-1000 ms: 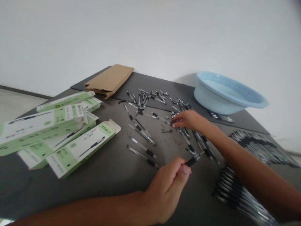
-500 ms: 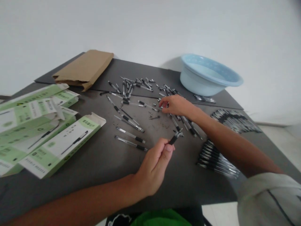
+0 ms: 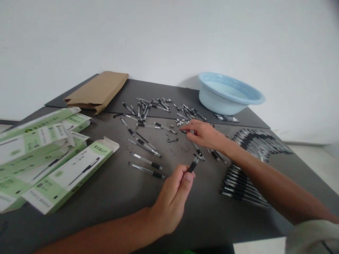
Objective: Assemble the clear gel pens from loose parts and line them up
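Note:
My left hand (image 3: 173,197) is closed around a pen (image 3: 193,164) whose black grip end sticks out past my thumb and fingers. My right hand (image 3: 202,133) reaches out over the dark table (image 3: 119,190), fingers pinched on a small pen part (image 3: 183,131) at the edge of a scatter of loose pens and pen parts (image 3: 156,113). Two separate clear pens (image 3: 145,165) lie just left of my left hand.
Green and white pen boxes (image 3: 50,155) are piled at the left. A brown paper bag (image 3: 97,90) lies at the back left, a light blue basin (image 3: 229,93) at the back right. Rows of assembled pens (image 3: 246,185) lie along the right.
My right hand has drawn back slightly from the pile toward me, pinching a small part. My left hand keeps its hold on the pen. The camera view has shifted.

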`<state>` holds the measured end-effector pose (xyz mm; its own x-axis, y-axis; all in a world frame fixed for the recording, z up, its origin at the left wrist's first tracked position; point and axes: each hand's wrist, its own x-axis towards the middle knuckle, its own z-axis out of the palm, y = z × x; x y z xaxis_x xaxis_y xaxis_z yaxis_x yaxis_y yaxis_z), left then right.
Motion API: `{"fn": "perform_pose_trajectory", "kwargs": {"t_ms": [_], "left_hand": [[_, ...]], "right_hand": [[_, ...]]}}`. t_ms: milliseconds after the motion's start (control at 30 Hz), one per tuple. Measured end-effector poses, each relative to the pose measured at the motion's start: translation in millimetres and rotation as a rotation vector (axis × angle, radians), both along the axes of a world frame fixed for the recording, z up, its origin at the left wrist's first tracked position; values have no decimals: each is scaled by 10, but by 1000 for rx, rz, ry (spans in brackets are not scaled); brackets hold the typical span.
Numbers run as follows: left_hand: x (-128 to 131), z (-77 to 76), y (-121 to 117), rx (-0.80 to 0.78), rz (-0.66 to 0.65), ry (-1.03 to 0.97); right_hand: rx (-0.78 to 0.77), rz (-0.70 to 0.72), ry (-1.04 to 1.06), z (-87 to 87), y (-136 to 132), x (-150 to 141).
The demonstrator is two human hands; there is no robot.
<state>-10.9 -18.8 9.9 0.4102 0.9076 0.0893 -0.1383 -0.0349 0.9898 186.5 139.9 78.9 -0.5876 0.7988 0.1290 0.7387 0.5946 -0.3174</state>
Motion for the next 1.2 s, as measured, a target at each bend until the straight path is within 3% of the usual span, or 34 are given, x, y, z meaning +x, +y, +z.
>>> {"fn": "perform_pose_trajectory", "kwargs": {"t_ms": [200,400,500,600,833,1200], "left_hand": [[3,4,-1,-25,34,4],[13,-11,10,-85,60,-71],[35,-31,36,-119,53,-145],[50,-45,55,-135,40,-196],[27,-48,42,-116,7,-196],[36,26,25,-13,80,-93]], "right_hand": [[-86,-63,160,65,-341,53],[-625,-265,612,179,-837,60],[-860,-280,829,162,-1045,63],[-999,-279,996,102,-1151,70],[-955,-227,1017,-8,-1177,79],[-629,-43,662,-57,-1249,120]]}}
